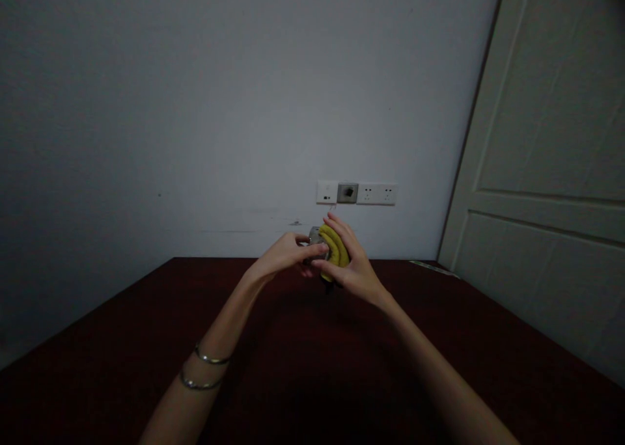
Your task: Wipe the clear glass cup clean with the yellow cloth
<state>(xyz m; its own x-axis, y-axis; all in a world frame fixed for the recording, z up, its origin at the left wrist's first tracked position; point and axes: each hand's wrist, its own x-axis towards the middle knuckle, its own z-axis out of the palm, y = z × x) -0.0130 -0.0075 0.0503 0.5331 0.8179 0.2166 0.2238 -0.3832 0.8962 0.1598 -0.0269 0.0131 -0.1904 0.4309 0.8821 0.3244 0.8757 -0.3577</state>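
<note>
A small bunch of yellow bananas is in my right hand, whose fingers curve around its right side. Its dark end points down. Just left of the bananas, my left hand is closed on a small grey, shiny, partly see-through object. Fingers hide much of that object, so its kind is unclear. The two held things touch or overlap in view; I cannot tell which. Both hands are close together above the far part of the dark red table. Two silvery bangles circle my left forearm.
The dark red tabletop reaches a pale wall. Sockets and switch plates are set in the wall just behind my hands. A panelled white door stands along the right. A flat, thin strip lies at the table's far right edge.
</note>
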